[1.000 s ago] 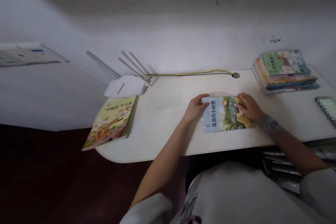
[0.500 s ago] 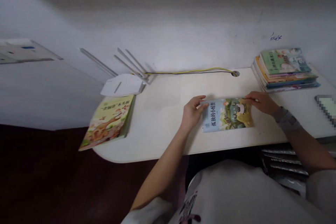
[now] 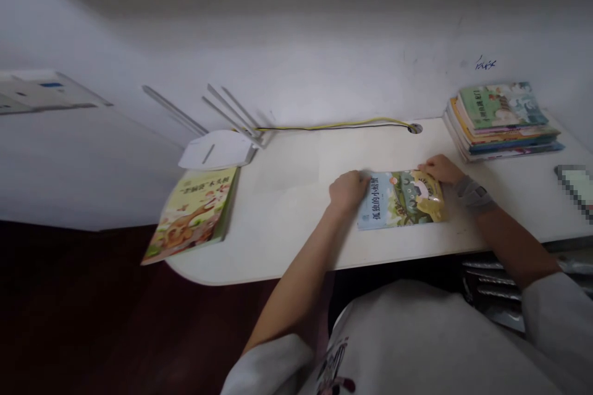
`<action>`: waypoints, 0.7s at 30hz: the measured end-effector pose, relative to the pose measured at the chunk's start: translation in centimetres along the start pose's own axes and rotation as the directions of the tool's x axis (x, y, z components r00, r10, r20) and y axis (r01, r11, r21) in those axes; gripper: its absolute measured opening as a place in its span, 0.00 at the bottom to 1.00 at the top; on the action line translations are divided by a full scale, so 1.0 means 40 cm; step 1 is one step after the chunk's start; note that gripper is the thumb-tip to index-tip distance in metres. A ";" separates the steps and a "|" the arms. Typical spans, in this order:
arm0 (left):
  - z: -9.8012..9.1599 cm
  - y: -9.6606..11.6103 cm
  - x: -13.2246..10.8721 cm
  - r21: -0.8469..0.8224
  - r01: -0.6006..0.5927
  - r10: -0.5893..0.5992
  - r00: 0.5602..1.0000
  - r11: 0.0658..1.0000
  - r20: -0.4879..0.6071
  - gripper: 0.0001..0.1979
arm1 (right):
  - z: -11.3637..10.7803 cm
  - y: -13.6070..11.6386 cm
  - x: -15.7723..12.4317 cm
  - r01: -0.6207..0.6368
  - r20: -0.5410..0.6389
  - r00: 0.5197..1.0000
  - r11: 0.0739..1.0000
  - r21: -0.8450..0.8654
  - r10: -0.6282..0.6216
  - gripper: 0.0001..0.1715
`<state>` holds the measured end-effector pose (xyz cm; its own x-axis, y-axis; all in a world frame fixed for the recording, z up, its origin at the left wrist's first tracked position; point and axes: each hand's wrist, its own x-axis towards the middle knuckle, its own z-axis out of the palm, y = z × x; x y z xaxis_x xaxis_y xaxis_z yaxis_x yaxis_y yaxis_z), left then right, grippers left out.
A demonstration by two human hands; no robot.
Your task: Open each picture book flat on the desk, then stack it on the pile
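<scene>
A blue and yellow-green picture book (image 3: 403, 200) lies turned sideways on the white desk (image 3: 278, 222), in front of me. At its upper left corner is my left hand (image 3: 348, 190), closed, with the fingertips on the book's edge. My right hand (image 3: 440, 171), with a grey band on the wrist, is curled at the upper right corner and closed on that edge. The fingers of both hands are partly hidden.
On the left, a green-yellow book (image 3: 194, 213) overhangs the desk edge near a white router (image 3: 215, 149) with antennas. A yellow cable (image 3: 333, 126) runs to a desk hole. A stack of books (image 3: 504, 120) and a pixelated device (image 3: 579, 188) are on the right.
My left hand has shifted slightly right and curled more. My right hand has moved left along the book's top edge, its forearm swinging inward. The book has moved up very slightly.
</scene>
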<state>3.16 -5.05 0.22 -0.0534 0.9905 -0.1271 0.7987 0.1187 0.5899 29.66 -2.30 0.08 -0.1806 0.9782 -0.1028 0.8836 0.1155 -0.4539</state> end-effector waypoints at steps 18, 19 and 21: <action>0.158 0.073 -0.054 0.428 -0.568 0.540 0.818 0.703 0.199 0.29 | 0.065 -0.100 -0.068 0.336 -0.040 0.922 0.850 -0.405 -0.384 0.23; 0.157 0.069 -0.053 0.428 -0.578 0.546 0.811 0.695 0.211 0.28 | 0.086 -0.102 -0.080 0.385 -0.032 0.902 0.837 -0.390 -0.430 0.25; 0.153 0.063 -0.049 0.421 -0.587 0.557 0.804 0.691 0.206 0.27 | 0.120 -0.086 -0.101 0.377 -0.070 0.898 0.841 -0.388 -0.434 0.31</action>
<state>8.94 -7.12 -2.91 0.5259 0.8483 0.0621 0.8359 -0.5289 0.1468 25.28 -7.48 -2.18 -0.5158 0.8404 0.1666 0.8428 0.5326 -0.0775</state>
